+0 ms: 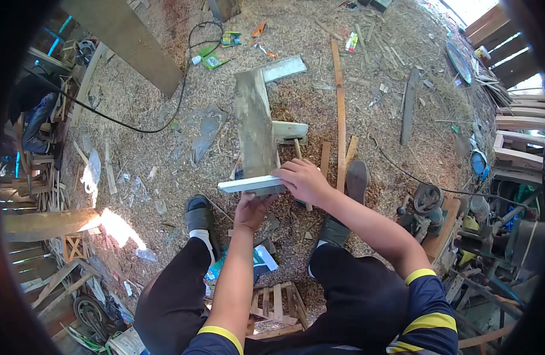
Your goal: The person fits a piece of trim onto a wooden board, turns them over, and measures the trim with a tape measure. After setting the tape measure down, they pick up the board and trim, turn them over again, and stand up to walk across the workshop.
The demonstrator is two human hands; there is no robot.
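The person's left hand (250,208) closes its grip from beneath on the near end of a weathered plank (256,127), steadying it. The right hand (303,180) grips a pale strip (248,184) laid crosswise on that end. The grey plank slopes away from both grips toward the sawdust floor (148,148).

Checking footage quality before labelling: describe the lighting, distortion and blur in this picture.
Head view: strong fisheye bend with dark rounded corners; daylight is even, with one blown-out sun patch on the sawdust floor; the left hand, right hand and wooden piece are sharp, edges softer.
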